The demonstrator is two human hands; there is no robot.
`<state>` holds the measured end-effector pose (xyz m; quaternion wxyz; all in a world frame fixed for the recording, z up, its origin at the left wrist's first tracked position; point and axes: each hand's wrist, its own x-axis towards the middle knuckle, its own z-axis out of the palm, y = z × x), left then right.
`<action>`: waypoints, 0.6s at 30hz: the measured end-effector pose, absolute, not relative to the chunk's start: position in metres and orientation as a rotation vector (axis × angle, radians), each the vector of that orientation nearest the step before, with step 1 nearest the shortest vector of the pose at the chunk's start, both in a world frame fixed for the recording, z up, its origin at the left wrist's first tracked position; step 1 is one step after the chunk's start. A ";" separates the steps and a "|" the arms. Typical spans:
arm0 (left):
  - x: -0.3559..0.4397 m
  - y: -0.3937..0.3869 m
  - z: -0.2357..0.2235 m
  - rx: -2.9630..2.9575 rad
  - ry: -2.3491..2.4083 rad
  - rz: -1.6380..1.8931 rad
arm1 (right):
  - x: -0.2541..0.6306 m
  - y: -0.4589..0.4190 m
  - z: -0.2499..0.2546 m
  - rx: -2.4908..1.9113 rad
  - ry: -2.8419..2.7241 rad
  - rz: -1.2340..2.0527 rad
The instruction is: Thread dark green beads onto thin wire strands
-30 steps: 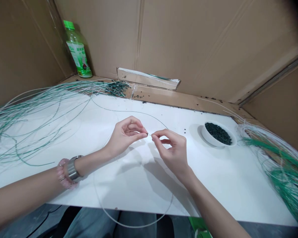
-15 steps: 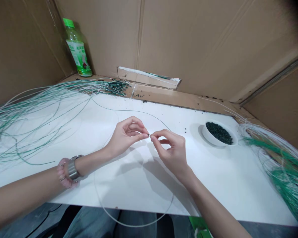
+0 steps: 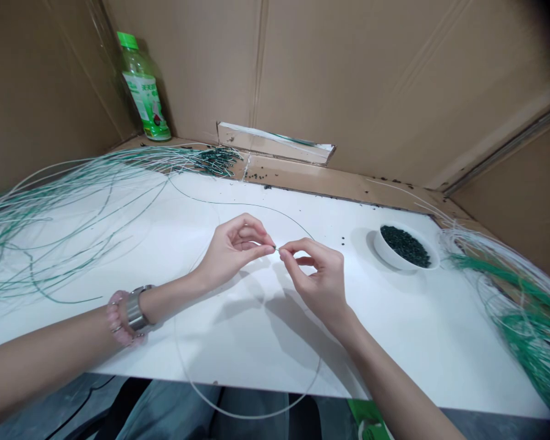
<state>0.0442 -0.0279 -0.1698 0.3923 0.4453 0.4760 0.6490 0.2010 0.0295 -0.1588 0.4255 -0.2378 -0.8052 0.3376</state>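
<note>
Above the middle of the white board, my left hand (image 3: 237,247) pinches a tiny dark piece (image 3: 274,247) between thumb and forefinger. Its exact kind is too small to make out. Facing it, fingertips a short gap away, my right hand (image 3: 318,269) is closed in a pinch on a thin green wire (image 3: 277,249), a bit of which shows in the gap. Another stretch of green wire (image 3: 261,205) runs from the left bundle to behind my right hand. A white wire (image 3: 250,417) hangs in a wide loop below both hands, past the board's front edge; its ends are hard to follow.
A white bowl (image 3: 392,260) of small dark green pieces (image 3: 406,246) stands right. Green and white wires with dark tips (image 3: 217,162) lie left; another wire bundle (image 3: 531,324) lies far right. A green-capped bottle (image 3: 146,101) stands at the back against cardboard walls (image 3: 348,79).
My right fingertips have drawn very slightly right, away from the left ones, and a short bit of green wire now shows between them. Otherwise the scene is the same.
</note>
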 end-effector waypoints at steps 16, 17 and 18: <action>0.045 -0.029 -0.172 1.180 1.151 1.641 | 0.199 0.028 -0.161 -0.552 -2.010 0.751; 0.045 -0.029 -0.173 1.188 1.147 1.641 | 0.199 0.028 -0.162 -0.547 -2.010 0.736; 0.045 -0.029 -0.173 1.194 1.149 1.644 | 0.199 0.028 -0.162 -0.543 -2.010 0.719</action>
